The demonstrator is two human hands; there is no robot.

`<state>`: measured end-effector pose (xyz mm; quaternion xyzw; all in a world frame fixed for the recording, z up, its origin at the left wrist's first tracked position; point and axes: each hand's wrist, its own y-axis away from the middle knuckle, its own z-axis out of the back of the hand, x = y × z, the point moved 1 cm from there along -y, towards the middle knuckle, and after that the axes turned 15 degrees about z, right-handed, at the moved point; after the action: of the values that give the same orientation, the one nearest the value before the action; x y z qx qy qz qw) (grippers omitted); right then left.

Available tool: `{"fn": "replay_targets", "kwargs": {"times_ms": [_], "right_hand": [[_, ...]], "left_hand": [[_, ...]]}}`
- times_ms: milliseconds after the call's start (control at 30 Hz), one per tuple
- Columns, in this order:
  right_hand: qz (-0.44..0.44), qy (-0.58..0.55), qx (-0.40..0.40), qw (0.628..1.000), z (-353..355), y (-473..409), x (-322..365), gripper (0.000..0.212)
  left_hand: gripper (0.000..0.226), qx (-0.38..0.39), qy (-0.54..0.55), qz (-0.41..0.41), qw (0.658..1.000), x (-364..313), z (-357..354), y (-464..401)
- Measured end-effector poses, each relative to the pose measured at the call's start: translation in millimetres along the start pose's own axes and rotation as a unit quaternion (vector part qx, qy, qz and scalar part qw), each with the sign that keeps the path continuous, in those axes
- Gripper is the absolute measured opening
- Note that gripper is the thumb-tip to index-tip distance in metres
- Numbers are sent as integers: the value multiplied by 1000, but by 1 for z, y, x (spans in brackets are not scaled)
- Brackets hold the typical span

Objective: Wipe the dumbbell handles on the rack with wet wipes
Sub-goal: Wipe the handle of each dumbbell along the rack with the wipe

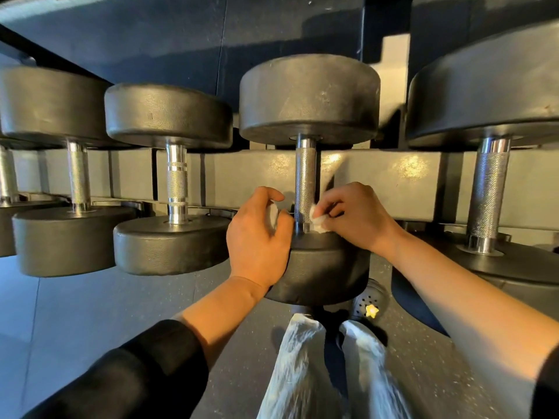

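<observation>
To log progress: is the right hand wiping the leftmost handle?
No, the right hand presses a white wet wipe against the central knurled steel handle.

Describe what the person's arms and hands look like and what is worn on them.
Both hands, the left hand and the right hand, are bare, with no gloves or rings visible. The left arm wears a black sleeve pushed up the forearm; the right forearm is bare.
</observation>
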<state>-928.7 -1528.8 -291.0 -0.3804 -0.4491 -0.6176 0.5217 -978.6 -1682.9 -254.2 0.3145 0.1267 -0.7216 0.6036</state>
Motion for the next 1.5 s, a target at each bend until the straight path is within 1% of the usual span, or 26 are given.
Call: {"fn": "replay_targets", "kwargs": {"times_ms": [33, 67, 100, 167, 200, 233, 367, 467, 567, 633, 700, 767, 800, 933, 1000, 1067, 1167, 1233, 1333, 1400, 1500], "right_hand": [[-3, 3, -9, 1000, 1, 2, 1, 14], [-1, 8, -42, 999, 2, 3, 3, 12], [9, 11, -95, 995, 3, 3, 5, 11], [58, 24, -208, 976, 6, 2, 11, 10], [84, 38, -235, 968, 5, 0, 12, 12], [104, 52, -237, 965, 3, -3, 13, 15], [101, 109, -139, 979, -12, -10, 12, 16], [63, 104, -99, 988, -11, -10, 15, 16], [23, 77, -25, 996, -10, -2, 19, 10], [-2, 67, -6, 998, -13, 3, 21, 11], [-25, 68, -44, 996, -12, 8, 18, 14], [-30, 77, -112, 990, -5, 15, 18, 14], [-23, 94, -142, 985, 0, 20, 19, 15], [-15, 136, -222, 965, 38, 46, 20, 24], [-1, 182, -251, 951, 60, 58, 21, 27], [-15, 225, -266, 937, 78, 70, 23, 29], [-51, 291, -272, 916, 101, 88, 21, 26], [-63, 313, -281, 905, 111, 96, 18, 26], [-47, 361, -270, 891, 114, 97, 15, 28], [-15, 419, -234, 877, 111, 92, 13, 30], [29, 521, -144, 841, 106, 79, 5, 31]], "left_hand": [[33, 0, 1, -2, 1000, 0, 0, 0], [33, 0, 2, -5, 1000, 0, 0, 0], [33, 1, 2, -8, 1000, 0, 0, 0], [34, 0, 2, -10, 1000, 0, 0, 0], [35, 1, 2, -11, 1000, 1, 0, -1], [35, 2, 2, -12, 1000, 1, 0, -1], [36, 4, 9, -7, 1000, 1, 0, 0], [34, 4, 16, -2, 1000, 0, 1, 1], [30, -4, 18, 12, 1000, 0, 1, 3], [36, -11, 23, 15, 1000, -2, 1, 5], [40, -17, 27, 18, 999, -5, 1, 7], [40, -17, 45, 19, 999, -13, 1, 12], [39, -10, 60, 4, 998, -20, 1, 16], [36, 82, 131, -82, 985, -59, -18, 44], [37, 129, 153, -88, 976, -73, -34, 54], [37, 160, 170, -84, 969, -81, -51, 60], [38, 186, 176, -80, 963, -84, -70, 65], [38, 201, 183, -70, 960, -82, -80, 67], [42, 224, 187, -60, 955, -76, -88, 68], [45, 239, 180, -74, 951, -73, -90, 70], [46, 252, 169, -88, 949, -72, -91, 72]]}}
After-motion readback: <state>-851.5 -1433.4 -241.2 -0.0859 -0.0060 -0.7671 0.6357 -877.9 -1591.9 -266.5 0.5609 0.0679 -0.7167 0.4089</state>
